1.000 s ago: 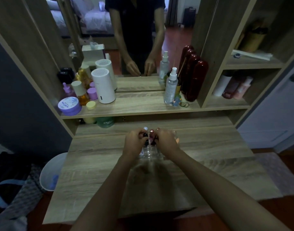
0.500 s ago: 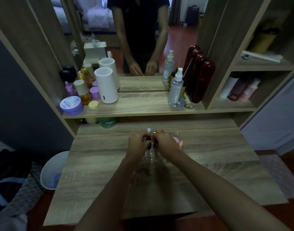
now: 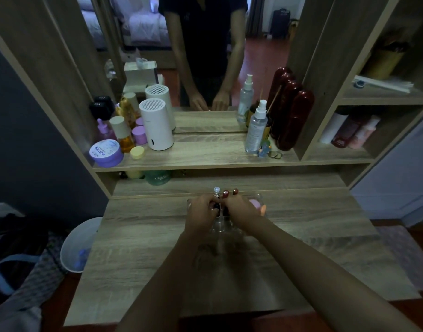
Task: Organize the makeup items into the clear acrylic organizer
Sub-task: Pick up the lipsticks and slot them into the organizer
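Note:
The clear acrylic organizer stands on the wooden vanity top, mostly hidden behind both hands. Several slim makeup tubes stand upright in it: one with a clear crystal cap and two with dark red caps. A pink sponge sits in its right compartment. My left hand curls around a dark tube at the organizer's left side. My right hand pinches another dark tube just right of it. What lies under the palms is hidden.
The shelf above holds a white cylinder device, a purple jar, small bottles, a clear spray bottle and dark red cases. A mirror sits behind. A white bin stands left of the desk.
My view has tilted slightly, so the scene sits a little lower. Both hands stay on the tubes in the organizer with only small finger shifts.

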